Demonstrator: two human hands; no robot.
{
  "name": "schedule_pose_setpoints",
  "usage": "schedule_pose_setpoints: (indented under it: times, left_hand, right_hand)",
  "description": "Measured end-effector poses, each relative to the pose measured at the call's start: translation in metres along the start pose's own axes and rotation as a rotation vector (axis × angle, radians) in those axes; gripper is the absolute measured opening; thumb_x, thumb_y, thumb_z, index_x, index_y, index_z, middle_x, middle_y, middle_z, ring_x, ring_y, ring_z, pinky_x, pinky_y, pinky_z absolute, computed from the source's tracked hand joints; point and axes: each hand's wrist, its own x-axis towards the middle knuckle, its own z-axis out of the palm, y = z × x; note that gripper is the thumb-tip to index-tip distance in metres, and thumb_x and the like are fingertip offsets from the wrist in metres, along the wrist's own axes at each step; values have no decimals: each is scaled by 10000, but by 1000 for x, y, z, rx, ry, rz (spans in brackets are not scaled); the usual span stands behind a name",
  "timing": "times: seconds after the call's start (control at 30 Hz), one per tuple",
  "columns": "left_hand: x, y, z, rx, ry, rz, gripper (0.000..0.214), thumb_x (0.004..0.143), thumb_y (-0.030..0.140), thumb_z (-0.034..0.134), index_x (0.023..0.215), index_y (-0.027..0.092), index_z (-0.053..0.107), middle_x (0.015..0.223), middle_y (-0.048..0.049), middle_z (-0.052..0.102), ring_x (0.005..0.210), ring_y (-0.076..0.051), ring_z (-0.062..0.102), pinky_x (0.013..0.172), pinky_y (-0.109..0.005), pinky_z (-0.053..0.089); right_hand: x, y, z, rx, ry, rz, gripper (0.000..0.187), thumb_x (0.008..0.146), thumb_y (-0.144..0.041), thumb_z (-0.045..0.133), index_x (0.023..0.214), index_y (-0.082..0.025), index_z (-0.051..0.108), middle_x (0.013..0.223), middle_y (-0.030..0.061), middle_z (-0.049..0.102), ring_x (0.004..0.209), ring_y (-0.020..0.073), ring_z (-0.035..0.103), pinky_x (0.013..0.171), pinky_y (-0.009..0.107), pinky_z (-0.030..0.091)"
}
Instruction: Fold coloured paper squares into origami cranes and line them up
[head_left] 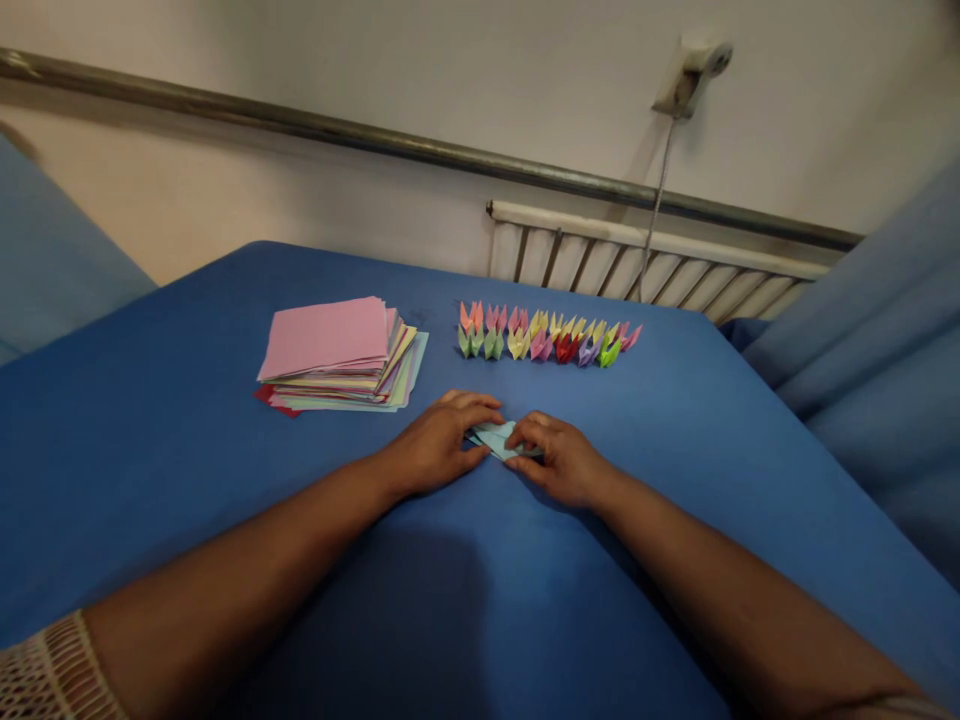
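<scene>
The left hand (442, 440) and the right hand (559, 458) both grasp the pale blue paper (493, 437), which is folded and lies between them on the blue table (165, 400); the left holds its left end and the right pinches its right end. To make this fold well, it seems best to keep the edges exactly matched under the left hand and to press the crease firmly against the table with the right; pulling too hard could bend the corners. How the layers meet I cannot tell, because the hands cover much of them. Beyond the left hand sits a slightly untidy paper stack (330, 340), and beyond the right hand stand colourful paper figures (541, 347) in two rows; both are apart from the hands, so nothing seems to block the work
</scene>
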Motion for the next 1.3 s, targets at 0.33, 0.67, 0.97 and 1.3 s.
schedule_pose_setpoints:
  times: [0.33,0.67,0.97,1.3]
  left_hand:
    - [3,-2,6,155,-48,225,181,914,254,510,1002,233,667,1066,-38,666,1006,-197,547,937,-358,344]
    - [4,8,7,376,-88,246,235,949,232,412,873,164,623,822,-60,611,821,-195,505,814,-338,379]
    - [1,8,8,136,-78,196,126,883,210,512,942,178,619,1005,-63,619,930,-195,532,880,-347,403]
    - [3,0,19,3,13,13,109,845,207,519,779,175,600,1003,-62,610,944,-200,544,866,-351,416]
  right_hand:
    - [-2,1,-3,-128,-19,-16,234,828,-333,645,994,-194,559,926,47,577,854,171,540,781,322,429]
    - [0,-8,-8,-328,-81,-80,131,910,-189,464,878,-175,590,863,63,593,814,175,519,754,316,407]
    - [-1,-10,-8,-284,-57,-69,100,888,-187,494,870,-174,592,869,58,587,820,173,515,768,310,408]
    - [0,-1,-2,-113,19,77,63,847,-170,565,786,-185,560,824,27,564,788,152,519,755,295,413]
